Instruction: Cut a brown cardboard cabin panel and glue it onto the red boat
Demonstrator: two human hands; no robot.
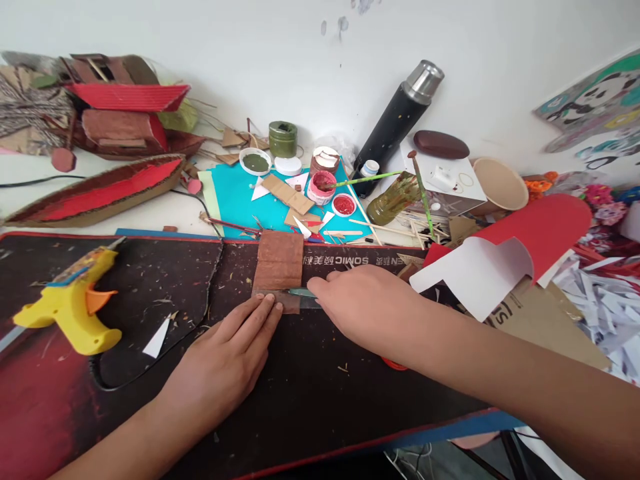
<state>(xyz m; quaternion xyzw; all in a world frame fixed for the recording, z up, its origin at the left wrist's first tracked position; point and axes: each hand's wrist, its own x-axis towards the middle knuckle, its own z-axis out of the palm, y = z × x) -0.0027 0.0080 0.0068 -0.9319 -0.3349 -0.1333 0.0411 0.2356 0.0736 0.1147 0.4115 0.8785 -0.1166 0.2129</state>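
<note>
Reddish-brown and apparently of painted card, the rectangular panel (279,263) lies near the middle of the dark desk mat (310,407), its long axis running away from us toward the white wall (240,47). Across its near end we make out a translucent strip (309,303), perhaps a ruler.

The left hand (225,357) lies to the near left, its grip flattened and grasping nothing, the fingertips pressing down at the panel's near end. The right hand (360,307) enters from the right, its grip closed around a slim greenish craft knife (301,292). We note the governing relation: the knife lies crosswise to the panel's long axis, its tip pointing left, just beyond the left fingertips; the left hand is thus the nearer of the two.

Well to the left on the mat we see a yellow glue gun (65,303) and a white paper triangle (157,339). Beyond the mat, the white surface (150,219) carries a red-lined model boat (110,193), a pot of pinkish-red paint (321,187) on turquoise paper (233,200) and a black vacuum flask (390,123).
</note>
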